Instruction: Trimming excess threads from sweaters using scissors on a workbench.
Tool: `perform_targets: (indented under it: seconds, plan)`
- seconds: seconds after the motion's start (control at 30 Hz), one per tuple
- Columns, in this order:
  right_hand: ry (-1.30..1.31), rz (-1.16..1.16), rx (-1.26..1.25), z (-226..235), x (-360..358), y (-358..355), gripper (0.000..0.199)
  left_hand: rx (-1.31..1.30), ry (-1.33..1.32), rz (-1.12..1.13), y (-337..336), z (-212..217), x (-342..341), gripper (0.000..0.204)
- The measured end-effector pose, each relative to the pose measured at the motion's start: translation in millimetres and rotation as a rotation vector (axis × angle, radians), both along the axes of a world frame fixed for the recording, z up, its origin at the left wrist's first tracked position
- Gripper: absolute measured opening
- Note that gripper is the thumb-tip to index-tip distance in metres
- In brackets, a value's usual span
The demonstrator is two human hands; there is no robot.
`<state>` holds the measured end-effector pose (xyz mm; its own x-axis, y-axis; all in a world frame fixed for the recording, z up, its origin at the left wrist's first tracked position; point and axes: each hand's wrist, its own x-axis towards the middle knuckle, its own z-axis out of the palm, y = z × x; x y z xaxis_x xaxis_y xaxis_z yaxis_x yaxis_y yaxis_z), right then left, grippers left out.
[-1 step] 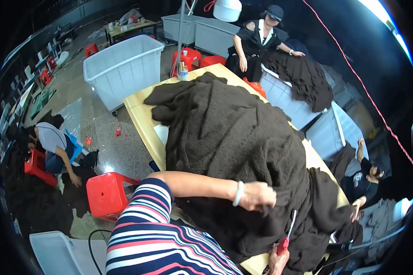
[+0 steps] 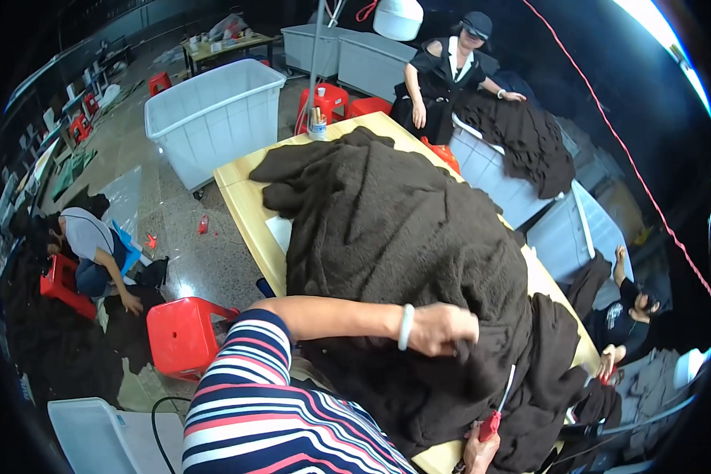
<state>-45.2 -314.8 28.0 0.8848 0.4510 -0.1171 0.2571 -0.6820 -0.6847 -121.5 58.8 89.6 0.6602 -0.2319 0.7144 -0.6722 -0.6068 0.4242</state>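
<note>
A large heap of dark brown fleece cloth (image 2: 403,213) covers most of the wooden table. My left hand (image 2: 442,330), with a pale bangle at its wrist, reaches across the pile. Its fingers are curled in and pinch a raised bit of the cloth; the fingertips are partly blurred. Lower down, at the near edge, my right hand (image 2: 480,452) is closed around the handle of what look like red-handled scissors (image 2: 490,426). Their slim metal blade points away from me and lies against the brown cloth, right of my left hand.
The table's bare wooden edge (image 2: 241,197) shows at left, with a tool cup (image 2: 317,128) at the far corner. A red stool (image 2: 182,336) and a white bin (image 2: 213,118) stand left. One person sits far right by bins, another at right, a third crouches left.
My left hand has shifted slightly upward, still at the cloth. The scissors in my right hand sit marginally farther right. The whole view has shifted a little.
</note>
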Motion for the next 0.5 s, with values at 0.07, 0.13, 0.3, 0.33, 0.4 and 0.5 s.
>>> perform_targets:
  seconds: [0.07,0.13,0.3,0.33,0.4,0.5]
  plan:
    - [-0.034,-0.031,0.014,40,-11,35,0.040,-0.303,-0.083,0.085,48,39,-39,0.037]
    - [-0.015,-0.011,0.127,41,-1,50,0.037,-0.414,-0.211,0.367,94,73,-97,0.038]
    - [-0.086,-0.031,0.286,45,-3,134,0.024,-0.412,-0.232,1.120,216,60,-250,0.043]
    - [-0.095,-0.008,0.320,43,1,156,0.010,-0.827,-0.009,0.493,228,61,-281,0.049]
    - [-0.119,-0.114,0.112,51,-20,209,0.026,-0.844,0.004,0.485,278,47,-272,0.050]
    - [-0.248,0.363,0.042,70,-31,302,0.022,-0.832,-0.110,0.607,326,65,-291,0.052]
